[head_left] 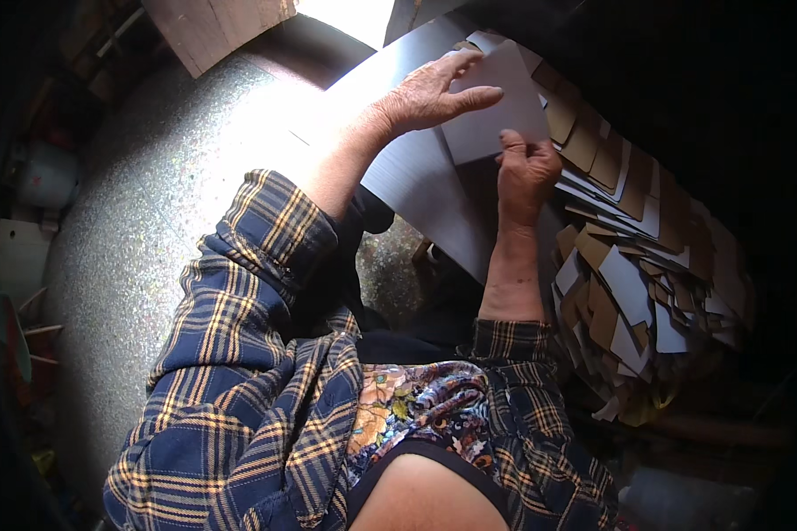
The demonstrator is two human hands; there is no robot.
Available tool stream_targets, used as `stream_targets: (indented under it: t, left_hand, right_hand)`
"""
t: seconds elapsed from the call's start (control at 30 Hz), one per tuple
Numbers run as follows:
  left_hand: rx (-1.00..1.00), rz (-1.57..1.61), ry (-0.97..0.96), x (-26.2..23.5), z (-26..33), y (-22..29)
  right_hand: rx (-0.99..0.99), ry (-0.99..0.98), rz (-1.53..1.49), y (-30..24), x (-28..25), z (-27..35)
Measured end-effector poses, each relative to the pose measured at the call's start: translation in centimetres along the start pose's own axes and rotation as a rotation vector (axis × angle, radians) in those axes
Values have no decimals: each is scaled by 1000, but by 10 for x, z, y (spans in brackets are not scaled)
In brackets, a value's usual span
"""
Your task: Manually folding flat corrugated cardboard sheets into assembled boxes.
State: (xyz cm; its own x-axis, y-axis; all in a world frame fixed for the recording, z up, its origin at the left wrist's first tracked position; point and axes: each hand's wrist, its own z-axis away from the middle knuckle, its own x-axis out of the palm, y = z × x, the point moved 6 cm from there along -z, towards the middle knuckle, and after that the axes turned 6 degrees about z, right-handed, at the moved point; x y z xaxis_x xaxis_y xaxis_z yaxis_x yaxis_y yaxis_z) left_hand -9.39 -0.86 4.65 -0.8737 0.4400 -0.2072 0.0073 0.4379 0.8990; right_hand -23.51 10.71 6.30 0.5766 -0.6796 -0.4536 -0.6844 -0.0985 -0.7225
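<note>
A white sheet of paper or thin card point(498, 111) is held above a grey-white tabletop point(421, 173). My right hand point(530, 173) pinches its near right corner, thumb uppermost. Over the far left part of the sheet lies my left hand point(438, 91), its thumb and fingers stretched apart. Whether the left fingertips press on the sheet or hover just above it, I cannot tell. Just right of the sheet, brown and white card pieces point(584, 142) overlap in a long row.
A large loose heap of brown and white card pieces point(624, 296) spreads to my right. Wooden boards point(217, 31) stand beyond the table at the far left. Speckled floor point(142, 239) shows on the left, with a pale container point(44, 177) at its edge. The far right is dark.
</note>
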Motion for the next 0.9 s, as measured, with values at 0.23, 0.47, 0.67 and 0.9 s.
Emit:
stream_targets:
  t: [0.23,0.47,0.67,0.9]
  left_hand:
    - [40,94,-103,-1,-1,0]
    - [137,164,-112,-7,-3,-3]
    - [85,111,153,-23,-9,-9]
    - [31,433,-168,-13,-2,-17]
  right_hand:
    - [70,-334,-422,-39,34,7]
    - [222,-519,-851,-41,44,3]
    - [125,-284,-657,-32,17,-11]
    - [87,-219,-47,19,8,-26]
